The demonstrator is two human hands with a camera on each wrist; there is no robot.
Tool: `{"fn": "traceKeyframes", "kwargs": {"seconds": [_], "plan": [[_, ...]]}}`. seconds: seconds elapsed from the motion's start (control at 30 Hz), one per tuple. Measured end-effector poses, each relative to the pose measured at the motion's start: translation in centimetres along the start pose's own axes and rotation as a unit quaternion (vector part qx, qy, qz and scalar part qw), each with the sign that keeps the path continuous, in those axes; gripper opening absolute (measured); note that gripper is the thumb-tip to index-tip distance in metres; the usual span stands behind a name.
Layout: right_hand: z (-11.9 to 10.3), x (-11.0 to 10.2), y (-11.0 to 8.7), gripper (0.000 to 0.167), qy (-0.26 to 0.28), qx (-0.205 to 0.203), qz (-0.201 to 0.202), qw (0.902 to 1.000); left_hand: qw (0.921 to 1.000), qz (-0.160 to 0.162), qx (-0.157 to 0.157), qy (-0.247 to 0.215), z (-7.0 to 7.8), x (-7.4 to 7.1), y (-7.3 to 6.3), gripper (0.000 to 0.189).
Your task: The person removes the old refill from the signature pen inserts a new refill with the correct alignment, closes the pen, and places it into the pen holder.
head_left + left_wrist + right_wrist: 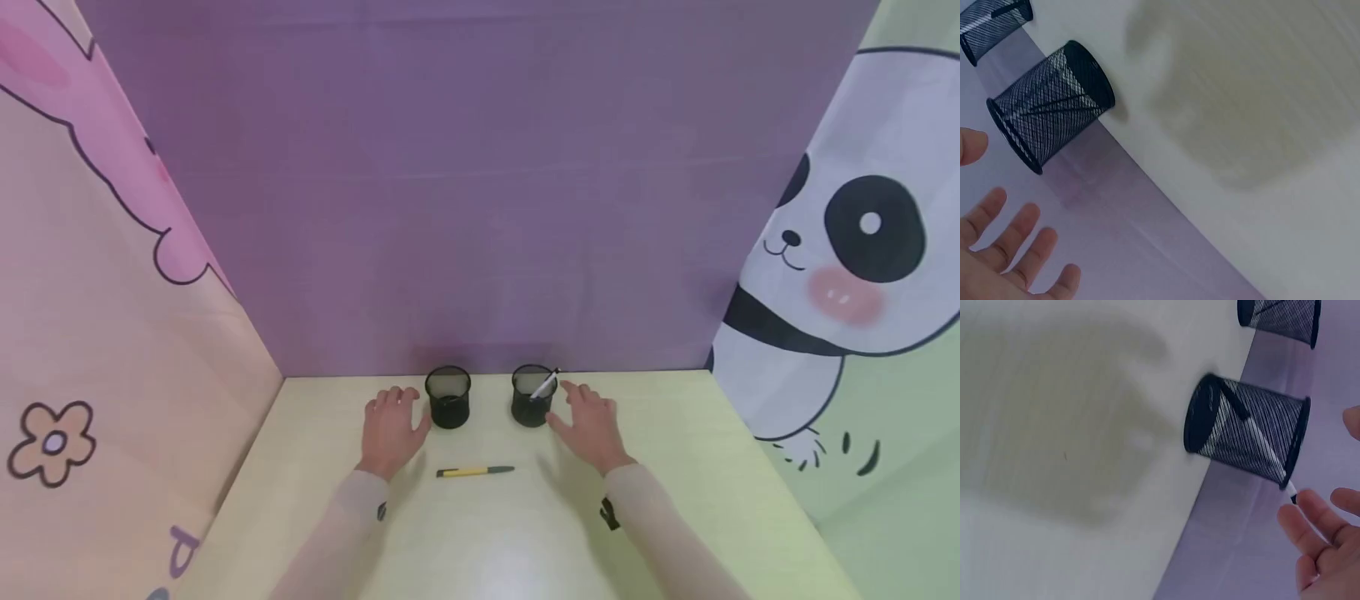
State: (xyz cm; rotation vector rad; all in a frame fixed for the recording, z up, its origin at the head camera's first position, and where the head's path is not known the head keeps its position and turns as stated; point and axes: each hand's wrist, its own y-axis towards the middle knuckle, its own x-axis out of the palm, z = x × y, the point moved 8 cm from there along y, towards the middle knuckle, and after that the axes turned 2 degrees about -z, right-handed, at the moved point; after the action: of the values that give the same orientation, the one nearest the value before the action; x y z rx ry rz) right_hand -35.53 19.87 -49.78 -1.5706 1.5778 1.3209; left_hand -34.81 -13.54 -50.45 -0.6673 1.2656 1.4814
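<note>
Two black mesh pen holders stand upright side by side at the back of the table. My left hand is beside the left pen holder, its fingers spread and relaxed; the left wrist view shows a gap between them. A dark line shows through that holder's mesh, and I cannot tell what it is. Next to the right pen holder is my right hand, fingers loosely bent and holding nothing. Leaning in that holder is a white pen with dark ends. A yellow and grey pen lies crosswise between the forearms.
The light wooden table meets a purple cloth backdrop just behind the holders. Printed cloth walls flank it: a pink one at the left and one with a panda at the right.
</note>
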Motion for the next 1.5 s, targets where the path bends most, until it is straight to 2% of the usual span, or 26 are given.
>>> {"fn": "traceKeyframes", "kwargs": {"seconds": [0.1,0.23,0.43,0.7,0.87,0.97,1.13,1.37,1.5], "plan": [[0.0,1.2,-0.3,0.068,0.065,0.017,-0.024,0.9975,1.0000,-0.005,0.005,-0.007,0.6,0.4,-0.5,0.028],[0.1,2.9,-0.8,0.069,0.142,0.045,-0.057,0.9872,0.9996,-0.020,0.013,-0.014,1.5,1.1,-1.2,0.021],[-0.2,4.7,-1.4,0.064,0.190,0.067,-0.073,0.9769,0.9980,-0.047,0.001,-0.041,2.2,2.8,-2.0,0.016],[-1.0,7.2,-2.7,0.051,0.246,0.080,-0.085,0.9623,0.9884,-0.125,-0.024,-0.083,2.5,5.2,-3.4,0.029],[-1.2,8.8,-3.7,0.042,0.251,0.075,-0.113,0.9585,0.9812,-0.158,-0.042,-0.102,2.9,6.5,-4.4,0.035],[-0.9,9.8,-4.2,0.038,0.248,0.074,-0.128,0.9573,0.9800,-0.157,-0.052,-0.111,3.2,6.6,-4.9,0.036],[-1.0,10.7,-4.4,0.037,0.247,0.053,-0.128,0.9589,0.9787,-0.153,-0.066,-0.119,3.3,7.0,-5.4,0.037],[-1.7,11.1,-4.2,0.038,0.224,0.027,-0.125,0.9661,0.9752,-0.153,-0.088,-0.133,3.1,7.4,-5.9,0.032],[-1.9,11.5,-4.2,0.036,0.210,0.033,-0.129,0.9686,0.9742,-0.153,-0.091,-0.138,3.1,7.6,-5.9,0.025]]}}
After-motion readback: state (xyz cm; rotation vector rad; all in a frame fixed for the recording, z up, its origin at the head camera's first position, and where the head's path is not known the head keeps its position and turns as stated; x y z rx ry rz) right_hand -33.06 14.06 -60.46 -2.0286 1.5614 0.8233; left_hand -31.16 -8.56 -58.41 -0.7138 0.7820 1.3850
